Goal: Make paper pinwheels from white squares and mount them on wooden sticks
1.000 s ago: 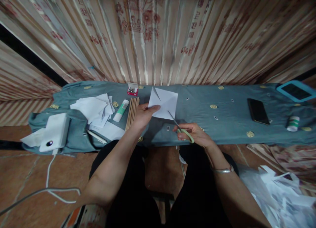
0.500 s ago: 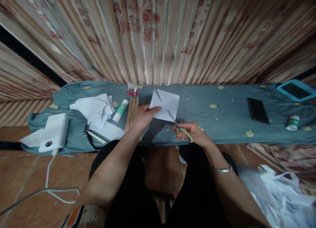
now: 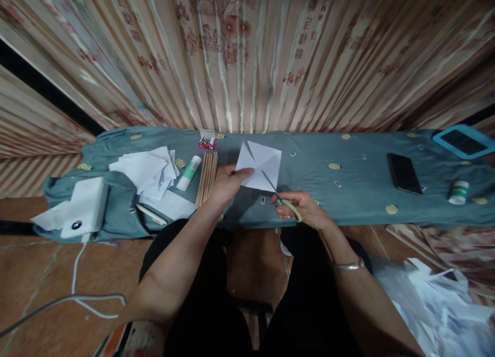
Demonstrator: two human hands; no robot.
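My left hand (image 3: 231, 181) pinches the left edge of a square white sheet of paper (image 3: 266, 158), thumb on top. The sheet is held above the cloth, with one slit running in from its upper left corner. In my right hand (image 3: 299, 207) is a pair of scissors (image 3: 291, 208) with pale green handles, its fingers through the loops. The scissor blades lie at the sheet's lower right part, pointing toward its middle; whether they are fully closed is hard to make out.
Left of the sheet are wooden sticks (image 3: 208, 176), a glue stick (image 3: 189, 172), a small red box of pins (image 3: 207, 139), loose papers (image 3: 141, 167), a pen (image 3: 150, 214) and a white power bank (image 3: 85, 207). Rightward lie a phone (image 3: 403, 173), a green-white cylinder (image 3: 459, 192) and a blue-framed tablet (image 3: 464, 141).
Very little differs. The paper and both hands have shifted by a few pixels, and the scissors stay at the same place on the sheet.
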